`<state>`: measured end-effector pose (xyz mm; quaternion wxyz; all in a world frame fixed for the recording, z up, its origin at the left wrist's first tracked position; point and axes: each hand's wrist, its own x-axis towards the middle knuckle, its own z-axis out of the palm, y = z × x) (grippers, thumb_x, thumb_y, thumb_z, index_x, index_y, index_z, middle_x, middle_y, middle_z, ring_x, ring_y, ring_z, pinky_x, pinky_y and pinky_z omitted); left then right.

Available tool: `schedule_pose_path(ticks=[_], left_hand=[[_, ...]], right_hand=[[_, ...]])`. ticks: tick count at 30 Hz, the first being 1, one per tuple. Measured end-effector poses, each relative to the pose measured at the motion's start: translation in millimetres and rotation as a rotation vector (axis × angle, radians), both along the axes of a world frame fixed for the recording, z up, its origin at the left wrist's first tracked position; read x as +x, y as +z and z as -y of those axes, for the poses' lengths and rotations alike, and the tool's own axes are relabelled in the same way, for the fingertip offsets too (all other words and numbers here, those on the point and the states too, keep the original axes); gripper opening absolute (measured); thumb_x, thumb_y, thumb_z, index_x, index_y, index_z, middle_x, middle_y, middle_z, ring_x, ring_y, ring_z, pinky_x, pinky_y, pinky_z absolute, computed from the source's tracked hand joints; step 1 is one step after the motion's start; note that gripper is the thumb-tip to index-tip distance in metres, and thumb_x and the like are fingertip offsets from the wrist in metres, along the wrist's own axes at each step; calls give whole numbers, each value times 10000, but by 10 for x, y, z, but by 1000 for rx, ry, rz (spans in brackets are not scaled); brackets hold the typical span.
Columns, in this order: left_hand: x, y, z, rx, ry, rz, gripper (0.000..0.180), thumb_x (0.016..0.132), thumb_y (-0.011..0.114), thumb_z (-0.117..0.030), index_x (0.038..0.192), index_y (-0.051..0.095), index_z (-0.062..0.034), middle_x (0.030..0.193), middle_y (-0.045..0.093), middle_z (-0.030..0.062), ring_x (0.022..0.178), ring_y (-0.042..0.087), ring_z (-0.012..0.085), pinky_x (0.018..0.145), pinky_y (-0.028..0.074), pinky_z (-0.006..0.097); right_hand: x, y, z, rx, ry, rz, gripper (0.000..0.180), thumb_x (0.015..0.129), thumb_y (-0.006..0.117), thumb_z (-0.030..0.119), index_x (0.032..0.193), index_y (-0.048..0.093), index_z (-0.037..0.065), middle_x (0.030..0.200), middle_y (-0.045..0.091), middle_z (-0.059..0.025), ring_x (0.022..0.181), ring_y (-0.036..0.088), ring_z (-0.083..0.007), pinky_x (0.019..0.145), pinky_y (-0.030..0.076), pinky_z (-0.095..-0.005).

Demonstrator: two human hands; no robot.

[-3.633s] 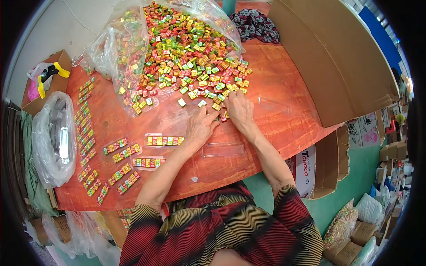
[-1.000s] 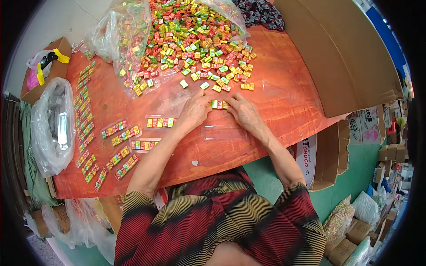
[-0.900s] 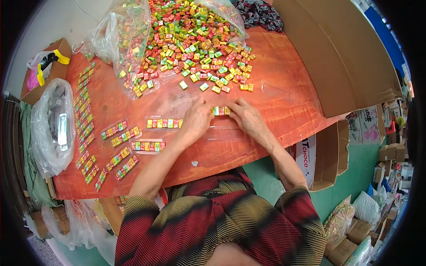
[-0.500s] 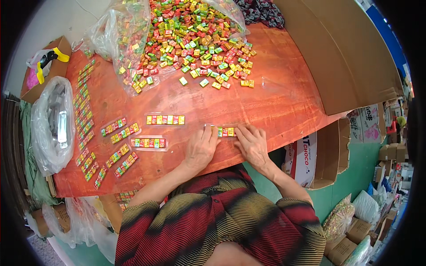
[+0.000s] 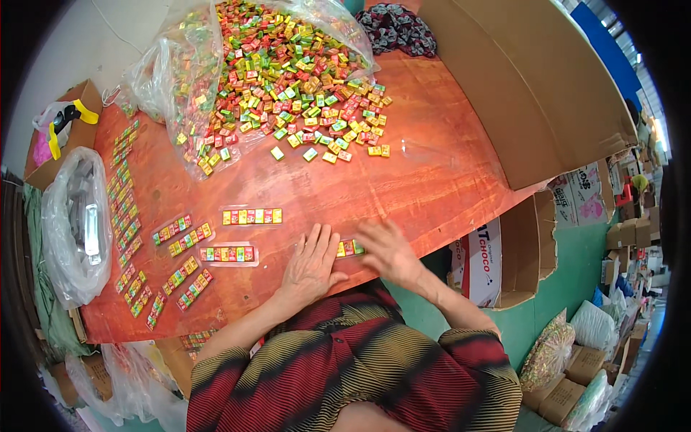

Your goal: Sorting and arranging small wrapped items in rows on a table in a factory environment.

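Beyond the left hand (image 5: 311, 265), small wrapped candies (image 5: 295, 79) are red, green, yellow and orange on the reddish-orange wooden tabletop (image 5: 432, 187). Between both hands, a short candy row (image 5: 348, 248) looks yellow, red, green, though blurred. Sleeves (image 5: 345, 374) are red, olive and black striped.

Two hands (image 5: 311, 263); roughly twenty candy strips (image 5: 251, 216); one loose candy heap (image 5: 295, 79).

A single head-worn fisheye view looks steeply down from close above the person's chest onto the orange tabletop (image 5: 446, 180), edges bending outward.

Bright, even daylight; rim perhaps blurred, bent.
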<state>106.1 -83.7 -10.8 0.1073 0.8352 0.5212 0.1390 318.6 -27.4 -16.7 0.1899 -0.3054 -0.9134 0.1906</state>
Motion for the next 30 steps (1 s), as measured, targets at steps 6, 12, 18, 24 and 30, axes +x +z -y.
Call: schedule_pose_path(ticks=[6,12,18,24,30], left_hand=[[-112,37,159,-28,-2,-8,753,712,578,-482,1221,413,47,1301,355,240,1227,322,382,975,273,536],[-181,6,149,-3,59,-14,705,769,476,-542,1197,457,18,1288,367,247,1218,333,389,969,257,562],[-206,100,-21,124,58,144,470,780,595,-295,1123,508,15,1156,465,221,1061,460,382,872,368,492],[-494,138,-787,272,394,199,306,761,544,-20,1066,520,-8,1015,480,205,894,506,369,751,431,431],[-709,18,-1393,174,463,292,279,742,569,-19,1018,531,-16,993,487,174,922,506,363,772,428,425]], right_hand=[[334,99,-961,496,-678,89,251,762,547,55,1012,570,56,1009,541,-145,920,497,-323,818,362,-408],[385,-62,-927,340,-647,160,110,770,567,85,876,577,58,832,546,-107,801,502,-279,730,369,-385],[79,-85,-423,228,-328,20,112,760,581,69,867,576,36,842,541,-122,805,510,-286,701,397,-383],[-396,145,-552,120,-141,-87,204,769,587,99,961,582,33,910,554,-134,831,525,-313,715,433,-391],[-1138,130,-1095,155,-159,-254,150,767,579,104,900,575,35,903,554,-130,812,548,-318,657,460,-389]])
